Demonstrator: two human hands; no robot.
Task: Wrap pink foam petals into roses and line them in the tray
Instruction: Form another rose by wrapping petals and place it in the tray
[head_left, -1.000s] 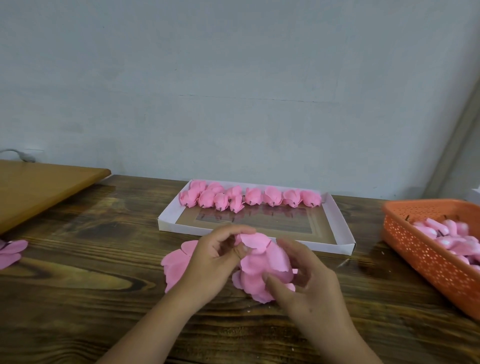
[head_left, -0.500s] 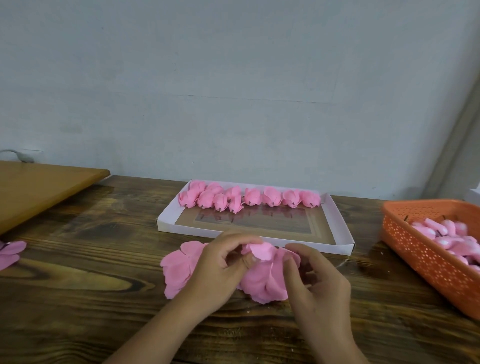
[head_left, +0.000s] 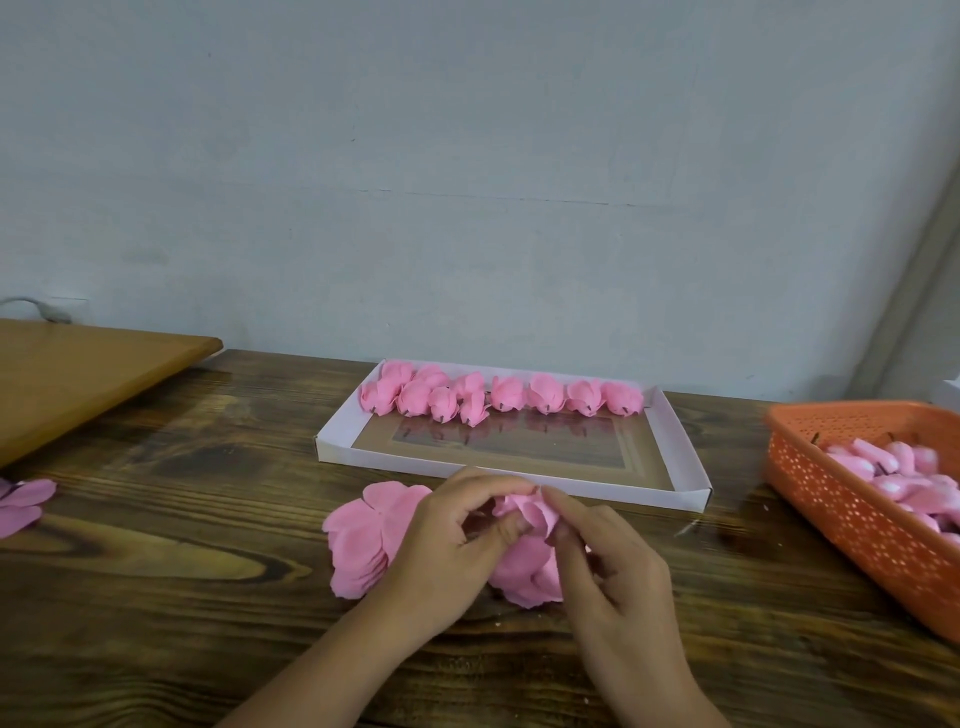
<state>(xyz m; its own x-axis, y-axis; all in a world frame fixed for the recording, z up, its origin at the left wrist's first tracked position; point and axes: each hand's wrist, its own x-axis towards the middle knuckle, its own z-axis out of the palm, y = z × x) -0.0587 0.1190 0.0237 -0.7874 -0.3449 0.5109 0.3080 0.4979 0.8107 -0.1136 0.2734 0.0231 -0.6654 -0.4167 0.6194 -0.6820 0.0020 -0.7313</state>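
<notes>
Petals (head_left: 524, 571) now tighter between both hands.

We see two bare forearms rising from the bottom edge, each ending in a bare hand: the left hand (head_left: 447, 551) and the right hand (head_left: 618, 587). No sleeve, cuff, glove, ring, watch or bracelet shows on either; we see only uncovered wrists and forearms as far as the frame reaches. The fingers (head_left: 498, 480) are slim, with short, plain nails carrying no polish that we can make out, and the knuckles and tendons show as soft ridges on the backs.
</notes>
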